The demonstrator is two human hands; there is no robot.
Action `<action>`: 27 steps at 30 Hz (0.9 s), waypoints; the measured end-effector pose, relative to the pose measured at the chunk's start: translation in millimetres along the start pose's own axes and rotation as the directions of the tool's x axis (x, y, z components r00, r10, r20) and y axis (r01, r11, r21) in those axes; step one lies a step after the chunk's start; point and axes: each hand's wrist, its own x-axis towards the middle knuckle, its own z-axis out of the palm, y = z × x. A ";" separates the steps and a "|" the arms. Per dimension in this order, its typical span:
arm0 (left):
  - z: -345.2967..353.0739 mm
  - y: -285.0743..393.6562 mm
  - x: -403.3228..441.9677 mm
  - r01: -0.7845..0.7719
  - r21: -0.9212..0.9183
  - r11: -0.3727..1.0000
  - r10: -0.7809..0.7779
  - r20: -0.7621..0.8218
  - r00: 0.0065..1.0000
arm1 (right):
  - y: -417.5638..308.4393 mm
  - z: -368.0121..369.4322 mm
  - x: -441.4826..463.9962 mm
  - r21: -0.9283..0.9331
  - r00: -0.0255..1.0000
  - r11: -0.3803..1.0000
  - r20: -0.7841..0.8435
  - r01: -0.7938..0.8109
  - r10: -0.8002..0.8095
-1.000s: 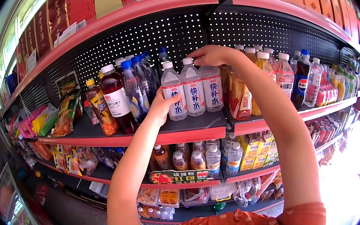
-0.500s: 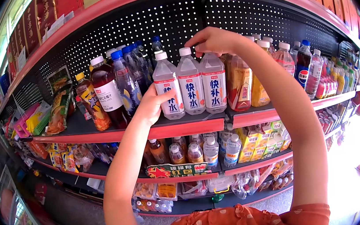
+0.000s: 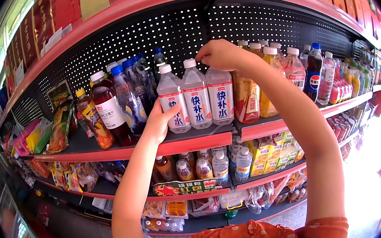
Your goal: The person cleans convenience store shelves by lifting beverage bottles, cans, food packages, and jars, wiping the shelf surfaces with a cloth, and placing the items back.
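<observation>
Three clear plastic drink bottles with white caps and red-and-white labels stand side by side at the front of the middle shelf. My left hand is wrapped round the left side of the left bottle, its thumb across the label. Beside it stands the middle bottle, upright. My right hand is above the right bottle, fingers curled together just right of the middle bottle's cap. The hand hides the right bottle's cap, so I cannot see what its fingers hold.
Dark red juice and blue-capped bottles stand to the left. Amber drink bottles and a cola bottle stand to the right. A red shelf edge runs in front, with smaller bottles and cartons below.
My right hand's fingers have drawn in and come off the top of the middle bottle's cap. My left hand stays on the left bottle. The whole view has shifted slightly.
</observation>
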 end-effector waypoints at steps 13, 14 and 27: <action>-3.3 -10.5 -5.3 -0.091 0.094 0.991 0.088 0.036 0.995 | -10.5 -70.3 -165.0 0.100 0.722 0.964 -0.683 0.248 -0.114; -2.6 -10.5 -5.9 -0.098 0.119 0.988 0.096 0.024 0.995 | 6.4 -68.7 -195.5 0.187 0.602 0.949 -0.798 0.255 -0.004; 47.7 29.3 -57.6 -0.430 0.671 0.604 0.642 -0.092 0.761 | 254.6 151.2 -405.8 0.150 0.461 0.590 -0.486 -0.793 0.743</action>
